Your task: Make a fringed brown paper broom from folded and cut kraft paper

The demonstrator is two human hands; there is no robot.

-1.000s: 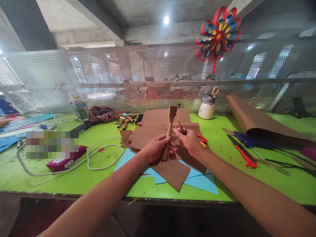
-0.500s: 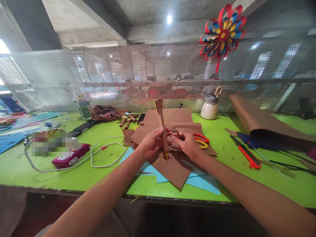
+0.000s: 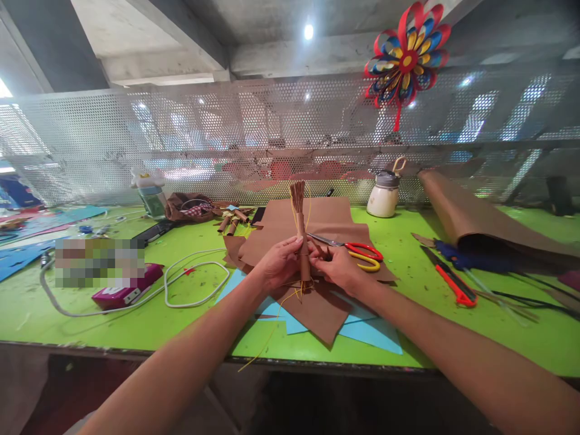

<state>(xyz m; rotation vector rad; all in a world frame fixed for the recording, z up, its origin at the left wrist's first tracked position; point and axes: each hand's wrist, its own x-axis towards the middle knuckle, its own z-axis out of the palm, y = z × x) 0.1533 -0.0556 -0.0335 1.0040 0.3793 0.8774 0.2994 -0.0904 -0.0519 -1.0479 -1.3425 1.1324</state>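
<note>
A brown paper roll (image 3: 303, 227) with a fringed, broom-like top stands upright in front of me. Around its lower part my left hand (image 3: 281, 261) is closed. Yellow string (image 3: 301, 290) hangs from the roll's bottom and runs toward the table edge. My right hand (image 3: 341, 266) is closed at the roll's right side, pinching a small brown paper piece (image 3: 322, 248) against or close beside it; the fingers partly hide this piece. Just beyond that hand lie scissors (image 3: 363, 254) with red and yellow handles, on brown paper sheets (image 3: 312, 211).
Light blue paper (image 3: 369, 335) lies beneath the brown sheets. On the right are a red utility knife (image 3: 455, 284) and a large curled brown sheet (image 3: 480, 211). A cream bottle (image 3: 383, 196) stands behind. To the left are a purple power strip (image 3: 129, 289), a white cable (image 3: 197, 304) and small paper rolls (image 3: 232, 226).
My right hand has moved left to the roll with the small paper piece, uncovering more of the scissors. The roll now stands straighter, and the view has shifted slightly.
</note>
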